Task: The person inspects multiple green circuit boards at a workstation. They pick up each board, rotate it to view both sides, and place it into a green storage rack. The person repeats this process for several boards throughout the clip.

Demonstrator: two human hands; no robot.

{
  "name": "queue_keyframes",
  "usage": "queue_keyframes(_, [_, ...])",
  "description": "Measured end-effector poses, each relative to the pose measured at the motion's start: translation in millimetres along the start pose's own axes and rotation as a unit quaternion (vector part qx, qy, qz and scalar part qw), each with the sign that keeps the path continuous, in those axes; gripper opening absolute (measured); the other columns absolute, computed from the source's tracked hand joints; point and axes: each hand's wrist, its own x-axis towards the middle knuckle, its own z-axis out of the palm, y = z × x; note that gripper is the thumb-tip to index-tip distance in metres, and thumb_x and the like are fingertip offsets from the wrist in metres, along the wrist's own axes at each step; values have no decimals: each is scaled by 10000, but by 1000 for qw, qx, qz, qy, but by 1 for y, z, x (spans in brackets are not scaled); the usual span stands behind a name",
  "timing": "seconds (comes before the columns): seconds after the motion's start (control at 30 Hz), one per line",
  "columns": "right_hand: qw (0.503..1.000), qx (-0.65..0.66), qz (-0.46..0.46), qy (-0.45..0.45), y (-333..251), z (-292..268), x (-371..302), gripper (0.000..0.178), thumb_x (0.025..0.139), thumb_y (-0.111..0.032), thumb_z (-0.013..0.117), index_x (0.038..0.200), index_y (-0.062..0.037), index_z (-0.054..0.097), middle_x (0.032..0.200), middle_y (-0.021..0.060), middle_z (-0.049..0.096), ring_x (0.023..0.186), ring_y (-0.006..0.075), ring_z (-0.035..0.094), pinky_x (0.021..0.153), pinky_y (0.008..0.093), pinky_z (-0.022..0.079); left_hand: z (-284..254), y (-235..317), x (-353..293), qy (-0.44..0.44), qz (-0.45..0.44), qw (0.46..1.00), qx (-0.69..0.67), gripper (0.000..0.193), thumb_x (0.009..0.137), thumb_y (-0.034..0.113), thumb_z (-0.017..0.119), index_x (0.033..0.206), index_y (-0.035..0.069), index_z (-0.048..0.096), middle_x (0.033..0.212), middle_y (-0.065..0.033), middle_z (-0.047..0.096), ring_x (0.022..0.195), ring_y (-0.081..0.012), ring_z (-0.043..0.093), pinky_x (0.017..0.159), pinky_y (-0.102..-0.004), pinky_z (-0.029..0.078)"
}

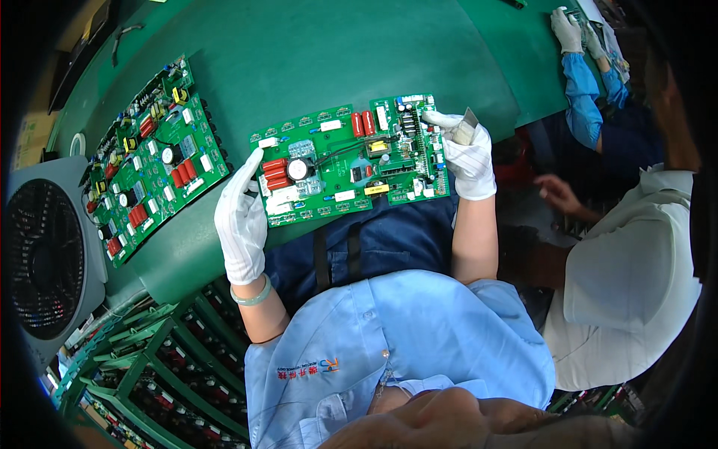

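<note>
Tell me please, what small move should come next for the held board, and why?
Probably ease the held green circuit board farther onto the table: the left hand and right hand are at its ends, and its near edge appears beyond the table's edge.

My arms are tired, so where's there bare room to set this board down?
Widest: the green table beyond the held board, right of the other boards. A narrower strip runs between those boards and your left hand. Crowded: the table's left side, where boards sit near the fan, and the far right corner, at a co-worker's hands.
</note>
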Motion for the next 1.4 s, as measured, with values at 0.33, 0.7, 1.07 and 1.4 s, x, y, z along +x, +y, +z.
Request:
queue_keyframes(0.33, [999, 29, 27, -14, -6, 2, 1, 439, 861, 22, 666, 1249, 168, 520, 1157, 214, 643, 1004, 188, 654, 873, 287, 530, 1, -1, 1, 6, -9, 1000, -17, 522, 769, -102, 628, 1254, 90, 646, 1171, -67, 667, 801, -127, 566, 743, -252, 504])
queue_keyframes(0.7, [999, -10, 34, 9, -5, 1, 0, 464, 825, -36, 713, 1227, 132, 555, 1177, 218, 644, 1029, 243, 662, 899, 353, 540, 1, 2, 2, -15, -18, 1000, 1, 571, 780, -174, 518, 1307, 33, 598, 1222, -37, 635, 844, -71, 541, 733, -199, 453])
queue_keyframes(1.07, [999, -23, 23, 1, -5, 2, -1, 447, 856, -43, 689, 1242, 137, 553, 1106, 176, 675, 910, 130, 662, 760, 218, 514, 0, 9, 0, -12, -19, 1000, -1, 585, 782, -183, 517, 1315, 44, 595, 1175, -24, 644, 844, -70, 552, 730, -186, 450])
queue_keyframes(1.4, [997, -39, 59, 30, -6, 0, -3, 481, 808, -91, 732, 1218, 100, 569, 1158, 188, 653, 994, 191, 653, 868, 301, 522, 1, 4, -8, 37, 27, 998, -35, 562, 774, -137, 649, 1314, 1, 577, 1219, -42, 649, 810, -74, 556, 684, -199, 457])
